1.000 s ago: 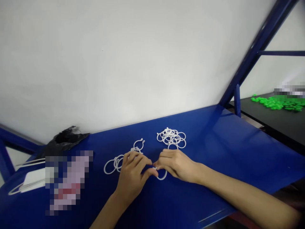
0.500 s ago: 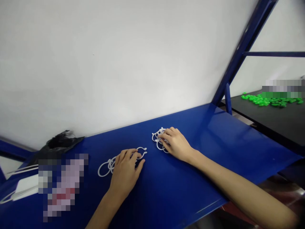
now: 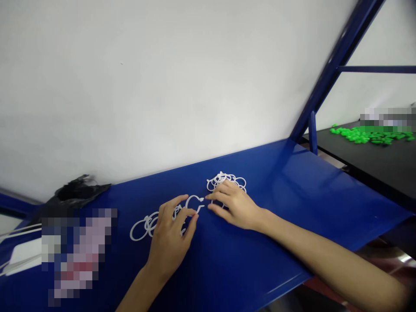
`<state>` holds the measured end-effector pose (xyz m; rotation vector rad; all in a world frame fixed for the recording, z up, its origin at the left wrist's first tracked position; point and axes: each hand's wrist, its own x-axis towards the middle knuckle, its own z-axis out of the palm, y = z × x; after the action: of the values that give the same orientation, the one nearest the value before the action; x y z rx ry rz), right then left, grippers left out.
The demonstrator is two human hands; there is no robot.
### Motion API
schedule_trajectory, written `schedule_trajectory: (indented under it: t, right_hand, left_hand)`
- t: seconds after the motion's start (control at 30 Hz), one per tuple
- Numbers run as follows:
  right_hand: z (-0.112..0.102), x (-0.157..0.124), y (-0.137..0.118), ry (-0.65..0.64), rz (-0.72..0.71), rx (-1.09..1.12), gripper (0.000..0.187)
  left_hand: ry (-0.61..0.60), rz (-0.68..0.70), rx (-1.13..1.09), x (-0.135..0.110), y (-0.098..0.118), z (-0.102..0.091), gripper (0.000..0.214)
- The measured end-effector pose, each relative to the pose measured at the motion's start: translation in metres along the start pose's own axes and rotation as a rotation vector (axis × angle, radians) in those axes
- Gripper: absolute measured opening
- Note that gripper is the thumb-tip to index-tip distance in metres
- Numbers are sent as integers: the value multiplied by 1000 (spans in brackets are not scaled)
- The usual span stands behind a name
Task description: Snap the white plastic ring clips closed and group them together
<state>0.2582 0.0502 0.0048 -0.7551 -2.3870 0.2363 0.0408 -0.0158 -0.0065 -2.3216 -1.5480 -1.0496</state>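
Thumb and fingers of my left hand (image 3: pixel 172 232) pinch a white plastic snap ring (image 3: pixel 191 197), whose gap faces right. Under and left of that hand lie more white rings (image 3: pixel 133 229), overlapping and partly hidden by the fingers. My right hand (image 3: pixel 238 206) has its thumb and index finger apart, their tips just right of the held ring's two ends. Nothing shows between those fingertips. Behind and partly under the right hand is a heap of similar white rings (image 3: pixel 244 181).
The rings lie on a blue tabletop (image 3: pixel 286 190) against a pale wall. At left are a black plastic bag (image 3: pixel 81 190), a white face mask (image 3: pixel 24 255) and a blurred-out pinkish item (image 3: pixel 87 242). Beyond a blue frame post (image 3: pixel 325 78), green pieces (image 3: pixel 360 135) lie on a black table.
My right hand has come off the right heap, moving left and nearer, and its thumb and index finger have spread. The left hand has shifted only slightly, and its ring shows more fully.
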Motion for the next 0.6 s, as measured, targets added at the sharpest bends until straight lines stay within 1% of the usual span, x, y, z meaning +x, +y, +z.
schedule_trajectory:
  t: [0.1,0.17,0.23,0.33,0.4,0.47,0.53,0.6]
  right_hand:
    - [2,-2,-9,-70,-71,131,30]
    - [4,-3,-13,-96,-73,179,28]
    - [6,-3,-15,-110,-59,211,25]
    - [6,-4,-16,-117,-42,251,19]
    - [6,-4,-17,-112,-39,271,14]
    - [6,-4,-19,-101,-44,279,11]
    - [8,-5,-21,-89,-43,277,9]
    - [10,-6,-23,-63,-10,276,8]
  left_hand:
    - [-41,17,-96,-4,3,0,6]
    - [-95,49,-137,-6,4,1,7]
    - [-124,67,-159,-7,3,2,7]
    - [-88,28,-172,-7,0,4,5]
    - [-54,7,-138,-7,-1,6,20]
    - [-52,39,-81,-8,-2,8,30]
    - [-69,94,-49,-10,-3,9,25]
    - [-68,128,-50,-10,-3,9,21]
